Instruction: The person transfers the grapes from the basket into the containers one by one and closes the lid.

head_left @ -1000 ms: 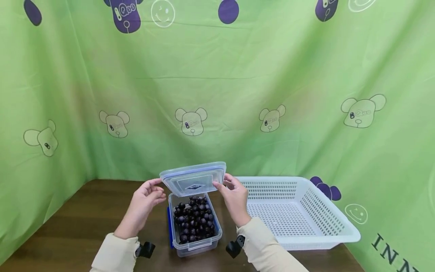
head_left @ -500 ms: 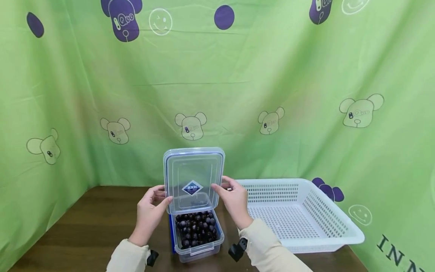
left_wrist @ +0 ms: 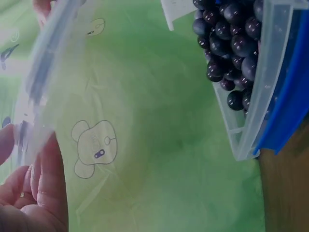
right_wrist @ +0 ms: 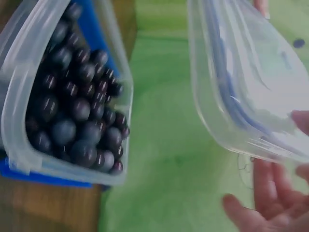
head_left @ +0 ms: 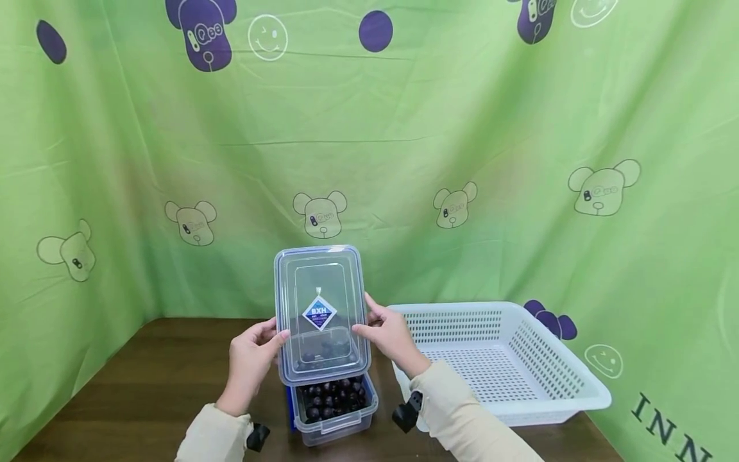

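A clear plastic lid (head_left: 321, 314) with a blue seal and a diamond label is held upright above a clear box (head_left: 333, 412) full of dark round berries (head_left: 335, 394). My left hand (head_left: 254, 353) grips the lid's left edge and my right hand (head_left: 388, 333) grips its right edge. The left wrist view shows the lid (left_wrist: 43, 63) blurred by my fingers (left_wrist: 46, 188) and the box of berries (left_wrist: 231, 43) at upper right. The right wrist view shows the lid (right_wrist: 241, 82) above my fingers (right_wrist: 270, 198) and the box (right_wrist: 63, 96) at left.
A white perforated basket (head_left: 499, 359) stands on the brown table (head_left: 144, 385) just right of the box. A green cloth with bear prints (head_left: 369, 160) hangs behind and on both sides. Blue latches (head_left: 288, 401) flank the box.
The lid has come off the box, tipped up from nearly flat to upright, and now sits slightly lower and to the left, both hands still on its edges.
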The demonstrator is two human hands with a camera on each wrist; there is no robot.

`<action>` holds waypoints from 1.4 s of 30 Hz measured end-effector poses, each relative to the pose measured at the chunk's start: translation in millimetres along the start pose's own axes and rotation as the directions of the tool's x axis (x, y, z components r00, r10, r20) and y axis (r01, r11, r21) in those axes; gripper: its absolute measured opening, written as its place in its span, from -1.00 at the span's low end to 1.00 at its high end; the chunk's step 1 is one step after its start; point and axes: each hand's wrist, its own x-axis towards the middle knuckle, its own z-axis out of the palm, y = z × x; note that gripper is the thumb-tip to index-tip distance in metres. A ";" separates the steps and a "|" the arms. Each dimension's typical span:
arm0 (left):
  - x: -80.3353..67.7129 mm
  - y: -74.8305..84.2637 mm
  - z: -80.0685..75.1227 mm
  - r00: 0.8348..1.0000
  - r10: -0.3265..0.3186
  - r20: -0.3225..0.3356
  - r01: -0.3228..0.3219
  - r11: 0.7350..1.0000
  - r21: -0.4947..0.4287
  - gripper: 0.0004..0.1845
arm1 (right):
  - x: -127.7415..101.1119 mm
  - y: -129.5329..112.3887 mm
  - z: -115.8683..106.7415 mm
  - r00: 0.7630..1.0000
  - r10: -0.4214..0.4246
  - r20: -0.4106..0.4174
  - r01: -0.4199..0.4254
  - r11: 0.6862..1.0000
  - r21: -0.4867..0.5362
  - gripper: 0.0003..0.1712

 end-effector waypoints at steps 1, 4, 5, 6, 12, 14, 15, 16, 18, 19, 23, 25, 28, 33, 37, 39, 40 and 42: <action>1.1 1.4 -1.1 0.999 -0.042 0.016 0.042 0.999 -0.010 -0.60 | 1.3 0.4 0.1 0.997 0.060 0.045 -0.061 0.998 0.031 -0.21; 4.3 4.4 -3.9 0.989 -0.135 0.056 0.135 0.991 -0.007 -0.61 | 4.7 2.3 2.1 0.963 0.223 0.149 -0.234 0.971 0.058 -0.23; 5.3 5.0 -4.6 0.986 -0.155 0.068 0.155 0.988 0.000 -0.62 | 5.5 2.4 3.2 0.949 0.263 0.173 -0.276 0.959 0.056 -0.27; 6.3 5.4 -5.4 0.983 -0.168 0.080 0.167 0.986 0.009 -0.63 | 6.2 2.4 4.3 0.941 0.287 0.181 -0.297 0.954 0.036 -0.30; 10.9 1.7 -8.8 0.974 -0.182 0.136 0.165 0.979 0.123 -0.67 | 10.8 -3.8 8.3 0.925 0.352 0.141 -0.348 0.936 -0.049 -0.48; 11.3 -1.1 -9.0 0.970 -0.181 0.162 0.152 0.972 0.178 -0.70 | 10.3 -5.9 6.9 0.923 0.365 0.121 -0.360 0.931 -0.067 -0.51; 11.3 -2.4 -8.8 0.967 -0.180 0.178 0.144 0.969 0.199 -0.73 | 9.8 -5.8 5.8 0.923 0.368 0.112 -0.361 0.929 -0.077 -0.53; 11.4 -3.5 -8.7 0.964 -0.180 0.196 0.136 0.966 0.219 -0.76 | 8.8 -6.0 4.3 0.923 0.370 0.108 -0.362 0.928 -0.088 -0.55; 11.2 -5.0 -8.3 0.956 -0.176 0.234 0.113 0.959 0.261 -0.81 | 6.8 -5.2 1.9 0.920 0.378 0.105 -0.368 0.924 -0.106 -0.57; 11.0 -5.3 -8.0 0.952 -0.176 0.249 0.103 0.954 0.281 -0.83 | 5.9 -4.4 1.0 0.919 0.380 0.107 -0.368 0.923 -0.113 -0.57; 8.5 -7.9 -7.8 0.935 -0.193 0.299 0.081 0.933 0.350 -0.86 | 3.2 -0.8 0.8 0.918 0.378 0.118 -0.361 0.921 -0.147 -0.61; 6.3 -10.6 -7.1 0.931 -0.205 0.301 0.087 0.928 0.361 -0.87 | 1.7 1.7 2.1 0.921 0.369 0.124 -0.348 0.923 -0.162 -0.64; 1.7 -15.3 -6.3 0.929 -0.226 0.294 0.110 0.925 0.364 -0.88 | -1.6 6.0 4.6 0.925 0.354 0.136 -0.331 0.929 -0.164 -0.64; -6.6 -23.1 -6.8 0.929 -0.219 0.298 0.088 0.913 0.399 -0.86 | -9.3 12.7 8.7 0.946 0.297 0.134 -0.269 0.944 -0.194 -0.61; -10.4 -28.6 -5.9 0.937 -0.151 0.314 -0.007 0.893 0.450 -0.83 | -17.5 17.2 12.4 0.978 0.149 0.148 -0.089 0.930 -0.355 -0.70; -10.6 -30.6 -4.7 0.939 -0.101 0.328 -0.077 0.871 0.486 -0.81 | -21.0 18.7 14.4 0.983 0.086 0.160 -0.011 0.907 -0.422 -0.77; -10.8 -31.2 -4.1 0.940 -0.082 0.331 -0.102 0.858 0.503 -0.81 | -22.3 18.9 15.1 0.983 0.072 0.169 0.009 0.900 -0.436 -0.76; -10.8 -31.9 -2.7 0.942 -0.065 0.330 -0.126 0.841 0.526 -0.80 | -24.1 18.5 16.0 0.982 0.064 0.178 0.023 0.895 -0.446 -0.73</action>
